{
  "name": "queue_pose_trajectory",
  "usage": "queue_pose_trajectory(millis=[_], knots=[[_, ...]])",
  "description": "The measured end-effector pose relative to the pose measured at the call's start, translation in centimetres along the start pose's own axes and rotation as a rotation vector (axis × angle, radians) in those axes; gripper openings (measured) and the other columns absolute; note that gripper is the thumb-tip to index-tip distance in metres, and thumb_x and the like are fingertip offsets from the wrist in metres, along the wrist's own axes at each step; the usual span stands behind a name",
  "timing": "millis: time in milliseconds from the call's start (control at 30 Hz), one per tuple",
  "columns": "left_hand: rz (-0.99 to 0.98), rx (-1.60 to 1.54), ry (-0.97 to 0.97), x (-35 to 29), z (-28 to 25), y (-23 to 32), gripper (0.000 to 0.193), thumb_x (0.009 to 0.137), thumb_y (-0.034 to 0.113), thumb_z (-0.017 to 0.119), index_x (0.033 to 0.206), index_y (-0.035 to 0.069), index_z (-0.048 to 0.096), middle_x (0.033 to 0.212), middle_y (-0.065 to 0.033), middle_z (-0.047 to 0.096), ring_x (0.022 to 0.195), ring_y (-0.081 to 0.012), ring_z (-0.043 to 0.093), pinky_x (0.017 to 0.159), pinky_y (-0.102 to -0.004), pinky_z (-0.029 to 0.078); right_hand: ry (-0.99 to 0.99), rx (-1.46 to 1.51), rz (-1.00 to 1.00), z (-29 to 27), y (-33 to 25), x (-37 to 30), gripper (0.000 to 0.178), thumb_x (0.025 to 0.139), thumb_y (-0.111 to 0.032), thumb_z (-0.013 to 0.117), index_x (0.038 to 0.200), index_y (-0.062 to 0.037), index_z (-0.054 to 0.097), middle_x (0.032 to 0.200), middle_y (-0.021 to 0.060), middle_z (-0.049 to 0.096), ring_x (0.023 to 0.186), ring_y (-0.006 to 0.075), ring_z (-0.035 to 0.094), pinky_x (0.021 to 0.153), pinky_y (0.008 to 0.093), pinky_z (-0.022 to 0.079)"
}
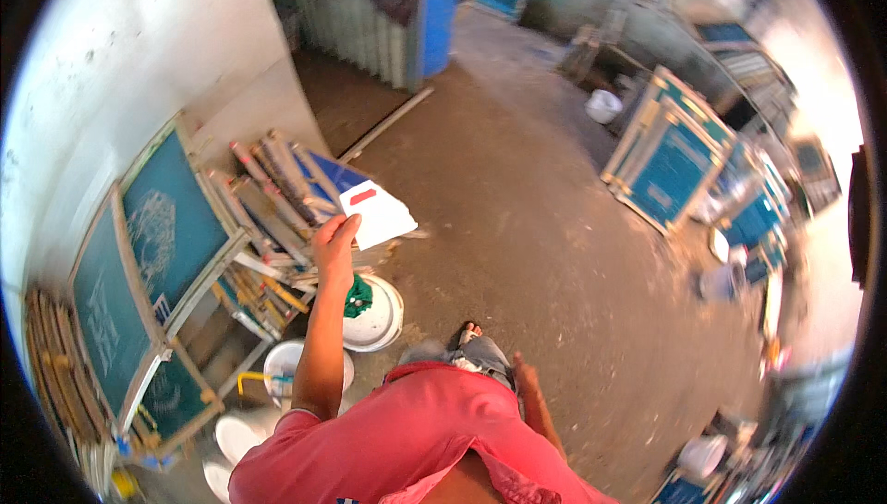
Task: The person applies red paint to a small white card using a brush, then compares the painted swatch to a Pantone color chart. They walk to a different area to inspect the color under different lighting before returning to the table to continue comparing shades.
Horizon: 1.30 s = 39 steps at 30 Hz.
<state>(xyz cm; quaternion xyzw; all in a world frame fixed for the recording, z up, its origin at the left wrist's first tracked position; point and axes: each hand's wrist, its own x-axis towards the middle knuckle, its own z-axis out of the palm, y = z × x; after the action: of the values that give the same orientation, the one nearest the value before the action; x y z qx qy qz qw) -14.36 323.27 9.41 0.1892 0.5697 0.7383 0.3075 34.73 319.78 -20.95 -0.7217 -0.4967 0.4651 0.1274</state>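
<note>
White sheet (382,219) gripped in the left hand (334,243), well apart from the right hand (525,376)

The white sheet, marked with a red patch (364,196) toward its upper left corner, is held above the floor (499,218) at the end of the outstretched left arm. Its near edge is pinched between thumb and fingers of the left hand, and the rest of it is extended beyond the fingertips, forward and to the right. The right hand is seen lower down, beside the right hip; it is blurred, and whether it is open or closed cannot be told. No contact is made between it and the white sheet.

Behind the white sheet, to the left, wooden strips (268,204) are stacked in a slanting pile. Farther left, a framed blue-green panel (171,218) is leaned near the wall (166,51). Just beside the left forearm, a white bucket (381,328) is placed, with a green cloth (358,295) at its top. Across the floor, to the right, framed panels (673,171) are propped at a tilt, and a small white pail (603,107) is set near them.
</note>
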Motion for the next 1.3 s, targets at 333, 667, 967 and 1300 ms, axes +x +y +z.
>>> queue_pose_trajectory(millis=[333, 667, 967, 1300], knots=[[0.014, -0.12, 0.316, 31.7, 7.8, -3.8, 0.019, 0.086, 0.017, 0.073, 0.092, -0.001, 0.071, 0.085, -0.0021, 0.068, 0.076, -0.007, 0.058, 0.068, -0.0235, 0.043, -0.194, -0.072, -0.394, -6.8, -43.9, 43.3, 0.042, 0.095, -0.043, 0.06, 0.115, -0.0057, 0.062, 0.097, 0.014, 0.071, 0.086, 0.0254, 0.068, 0.072, 0.0406, 0.055], [-0.044, 0.07, 0.384, 60.4, 11.6, -2.5, 0.017, 0.089, 0.015, 0.068, 0.091, -0.001, 0.07, 0.082, -0.0011, 0.067, 0.076, -0.0075, 0.059, 0.068, -0.0257, 0.045, -0.472, -0.07, 0.216, 8.9, -55.2, 60.1, 0.024, 0.098, -0.035, 0.052, 0.088, -0.0139, 0.06, 0.074, 0.0025, 0.053, 0.066, 0.0216, 0.055, 0.06, 0.0378, 0.049], [-0.021, -0.041, 0.877, 80.8, 3.1, -5.4, 0.02, 0.087, 0.013, 0.066, 0.098, -0.004, 0.068, 0.085, -0.0042, 0.067, 0.078, -0.0116, 0.058, 0.069, -0.0295, 0.047, -0.92, -0.849, -0.349, 44.7, -96.0, 79.5, 0.03, 0.096, -0.037, 0.051, 0.092, -0.0088, 0.06, 0.075, 0.0008, 0.058, 0.069, 0.0215, 0.055, 0.059, 0.0402, 0.046], [0.018, -0.216, 1.603, 93.4, -6.8, -1.0, 0.021, 0.089, 0.013, 0.063, 0.104, -0.001, 0.067, 0.089, -0.004, 0.067, 0.078, -0.0118, 0.06, 0.069, -0.0278, 0.048, -1.451, -0.266, -0.848, 92.3, -148.4, 51.5, 0.024, 0.096, -0.03, 0.054, 0.101, -0.0094, 0.065, 0.093, 0.0053, 0.065, 0.082, 0.021, 0.064, 0.072, 0.0387, 0.051]])
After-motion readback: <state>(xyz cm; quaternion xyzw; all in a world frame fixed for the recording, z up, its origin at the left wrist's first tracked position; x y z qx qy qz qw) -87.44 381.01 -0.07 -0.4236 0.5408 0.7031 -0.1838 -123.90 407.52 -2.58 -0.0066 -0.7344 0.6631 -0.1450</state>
